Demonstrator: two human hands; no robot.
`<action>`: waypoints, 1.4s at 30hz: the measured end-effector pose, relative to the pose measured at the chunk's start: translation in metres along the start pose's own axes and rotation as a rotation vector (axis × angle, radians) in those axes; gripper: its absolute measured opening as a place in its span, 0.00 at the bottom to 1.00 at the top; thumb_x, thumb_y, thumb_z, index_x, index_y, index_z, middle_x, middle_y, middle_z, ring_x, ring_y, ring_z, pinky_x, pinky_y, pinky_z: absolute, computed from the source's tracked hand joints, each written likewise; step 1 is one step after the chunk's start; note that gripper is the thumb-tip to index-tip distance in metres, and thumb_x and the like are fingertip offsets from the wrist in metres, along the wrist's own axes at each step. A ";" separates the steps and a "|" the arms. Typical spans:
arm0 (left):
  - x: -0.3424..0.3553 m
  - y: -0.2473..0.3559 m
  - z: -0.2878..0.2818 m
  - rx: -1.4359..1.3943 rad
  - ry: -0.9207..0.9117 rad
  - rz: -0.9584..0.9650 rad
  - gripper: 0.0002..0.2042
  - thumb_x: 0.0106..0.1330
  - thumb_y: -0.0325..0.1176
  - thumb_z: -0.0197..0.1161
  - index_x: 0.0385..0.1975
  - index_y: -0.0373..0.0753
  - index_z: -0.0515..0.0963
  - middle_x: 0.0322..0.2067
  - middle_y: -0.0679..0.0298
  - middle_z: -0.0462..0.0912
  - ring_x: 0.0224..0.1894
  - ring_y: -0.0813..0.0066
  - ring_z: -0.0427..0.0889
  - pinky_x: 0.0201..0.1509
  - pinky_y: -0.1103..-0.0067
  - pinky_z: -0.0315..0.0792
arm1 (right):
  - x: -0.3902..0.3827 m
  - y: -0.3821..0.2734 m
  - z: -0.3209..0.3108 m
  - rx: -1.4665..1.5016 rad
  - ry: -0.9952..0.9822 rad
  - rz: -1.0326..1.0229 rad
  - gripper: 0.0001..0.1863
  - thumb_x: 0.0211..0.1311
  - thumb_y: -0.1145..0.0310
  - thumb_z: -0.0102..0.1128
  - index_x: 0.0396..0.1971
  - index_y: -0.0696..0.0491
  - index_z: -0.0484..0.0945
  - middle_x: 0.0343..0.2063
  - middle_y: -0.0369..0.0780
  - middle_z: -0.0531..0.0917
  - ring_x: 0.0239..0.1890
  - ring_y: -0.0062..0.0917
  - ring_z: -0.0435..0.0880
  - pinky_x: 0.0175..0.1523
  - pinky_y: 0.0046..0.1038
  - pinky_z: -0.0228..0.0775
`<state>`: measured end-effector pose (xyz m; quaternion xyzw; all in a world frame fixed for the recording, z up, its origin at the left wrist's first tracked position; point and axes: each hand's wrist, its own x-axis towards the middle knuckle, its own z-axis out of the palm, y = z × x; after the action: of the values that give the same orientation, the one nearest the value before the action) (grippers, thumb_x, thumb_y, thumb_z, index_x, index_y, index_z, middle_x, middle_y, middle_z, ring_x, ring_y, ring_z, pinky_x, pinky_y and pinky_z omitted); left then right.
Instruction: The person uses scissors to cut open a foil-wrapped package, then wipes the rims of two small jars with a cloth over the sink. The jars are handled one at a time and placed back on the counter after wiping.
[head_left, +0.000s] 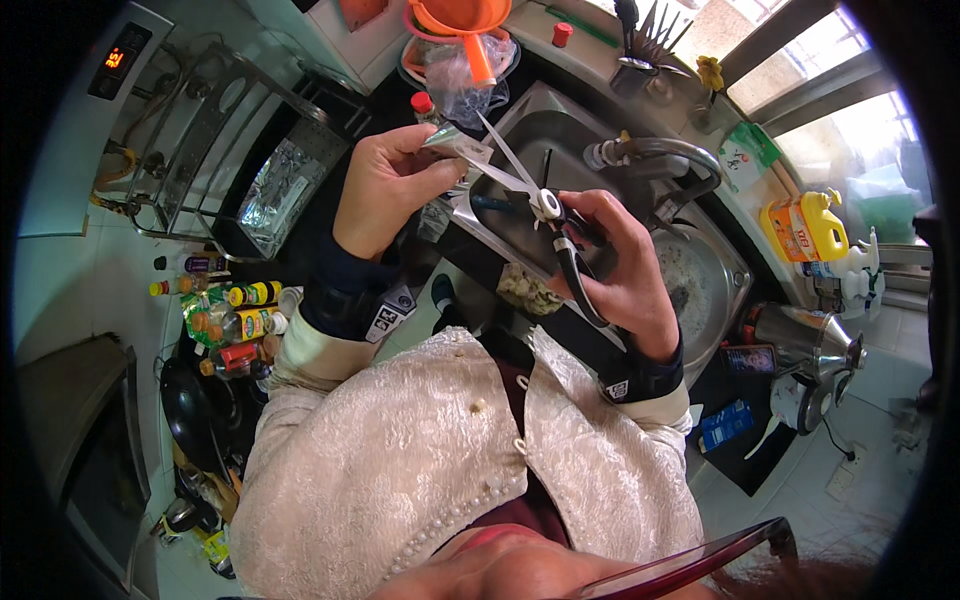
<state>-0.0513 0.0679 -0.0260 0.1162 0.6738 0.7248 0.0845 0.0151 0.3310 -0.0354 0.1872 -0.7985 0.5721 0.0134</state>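
Between the thumb and fingers of my left hand is a small shiny plastic packet, pale with some green. My right hand grips black-handled scissors with its fingers at the handle loops. The scissor blades are spread apart and point up-left, with the lower blade reaching to the packet's edge; whether it touches the plastic I cannot tell. Both hands are raised in front of the sink. Just behind the packet stands a bottle with a red cap.
An orange strainer sits on a plastic bag at the back. The faucet arches over the sink at right, near a yellow jug and a steel kettle. Bottles and a dark wok crowd the left.
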 end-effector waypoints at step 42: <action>0.030 -0.027 -0.048 -0.133 -0.016 -0.007 0.05 0.68 0.24 0.62 0.41 0.34 0.82 0.31 0.64 0.84 0.31 0.78 0.81 0.38 0.81 0.76 | 0.016 0.016 0.015 0.937 -0.237 0.416 0.48 0.37 0.47 0.86 0.54 0.61 0.71 0.38 0.36 0.78 0.41 0.17 0.77 0.47 0.18 0.68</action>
<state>-0.0943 0.0323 -0.0548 0.1138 0.6240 0.7666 0.0999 -0.0023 0.3167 -0.0513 0.0741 -0.4733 0.8333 -0.2759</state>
